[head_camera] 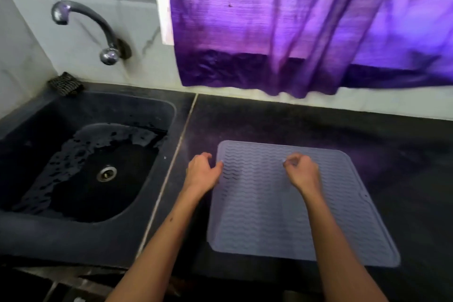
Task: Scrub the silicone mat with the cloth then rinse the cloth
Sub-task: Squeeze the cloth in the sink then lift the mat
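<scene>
Resting at the mat's (282, 216) left edge (bare), left hand (202, 171)

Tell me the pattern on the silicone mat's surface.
Wavy raised lines across the grey-lilac silicone mat, seen in the head view.

Bare dark counter (367, 144) is lying open right of and behind the mat (282, 216); the purple curtain (294, 32) is hanging low over its back edge.

Left hand (202, 171): we held it loosely curled, fingers gripping nothing.
Right hand (302, 170): we kept the fingers curled inward, forearm reaching forward.
</scene>
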A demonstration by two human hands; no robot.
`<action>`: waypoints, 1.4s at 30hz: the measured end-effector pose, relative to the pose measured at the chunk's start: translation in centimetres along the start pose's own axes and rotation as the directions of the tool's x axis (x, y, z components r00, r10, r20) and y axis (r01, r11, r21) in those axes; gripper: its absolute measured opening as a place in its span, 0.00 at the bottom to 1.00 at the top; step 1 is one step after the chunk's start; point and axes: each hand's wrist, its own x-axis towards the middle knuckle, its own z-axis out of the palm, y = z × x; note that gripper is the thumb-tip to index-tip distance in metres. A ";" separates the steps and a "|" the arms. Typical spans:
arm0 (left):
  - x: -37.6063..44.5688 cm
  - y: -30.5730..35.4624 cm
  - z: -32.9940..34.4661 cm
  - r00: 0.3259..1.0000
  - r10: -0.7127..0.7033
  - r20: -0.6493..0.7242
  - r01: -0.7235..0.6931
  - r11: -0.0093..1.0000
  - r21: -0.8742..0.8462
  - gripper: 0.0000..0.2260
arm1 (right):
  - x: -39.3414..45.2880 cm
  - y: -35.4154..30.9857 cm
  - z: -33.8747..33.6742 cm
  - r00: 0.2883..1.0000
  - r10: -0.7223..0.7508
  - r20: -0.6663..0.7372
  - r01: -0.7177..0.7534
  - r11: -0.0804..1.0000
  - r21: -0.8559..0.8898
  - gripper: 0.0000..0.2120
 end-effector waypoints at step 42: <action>-5.3 1.2 -1.3 0.987 -0.125 -0.104 0.046 0.828 -0.559 0.05 | 7.2 -6.5 -14.6 0.986 -0.162 -0.041 0.155 0.977 -0.145 0.06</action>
